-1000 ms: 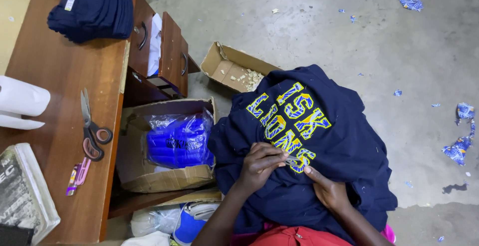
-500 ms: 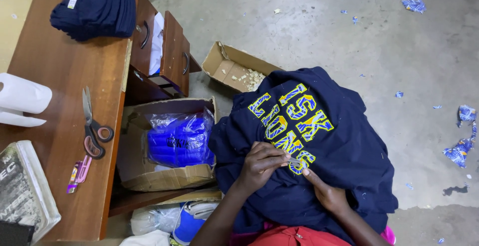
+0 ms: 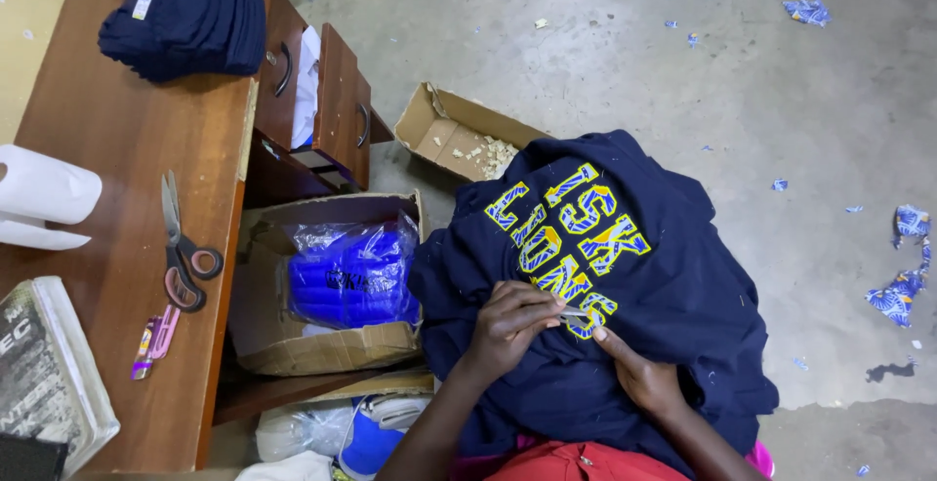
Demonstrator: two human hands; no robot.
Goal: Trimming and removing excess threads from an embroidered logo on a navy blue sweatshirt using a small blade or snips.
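Desk, far left: a brown wooden desk [image 3: 117, 159] carrying a white roll [image 3: 39, 203], scissors [image 3: 181, 252] with dark handles, a small pink-and-purple tool [image 3: 154, 340], and a worn book [image 3: 44, 374] at the near corner.
Folded pile: dark navy garments [image 3: 190, 13] stacked at the desk's far end, just beside the open drawers [image 3: 327, 100].
Boxes on the floor: a cardboard box [image 3: 322, 344] holding a blue plastic-wrapped bundle [image 3: 351, 271], and beyond it a smaller open box [image 3: 459, 130] with pale scraps inside.
The garment: a navy sweatshirt [image 3: 664, 286] draped over the person's lap, its yellow-and-blue patterned lettering [image 3: 566, 242] facing up.
How it should handle: soft, limp and light by the look of it, so it will sag wherever it is not propped; the stitched lettering looks stiffer than the cloth around it. I would take hold close beside the letters and keep the cloth taut there.
Left hand [image 3: 508, 325]: arched over the lower letters, wrist bent, fingers curled together and pinched on a thin small tool [image 3: 574, 313], too small for me to name.
Right hand [image 3: 639, 374]: lying flat on the cloth just below the letters, forefinger stretched out to meet the tool's tip, other fingers relaxed and pressing the fabric down, not gripping.
Floor, right: grey concrete [image 3: 761, 100] scattered with blue patterned fabric scraps [image 3: 903, 281].
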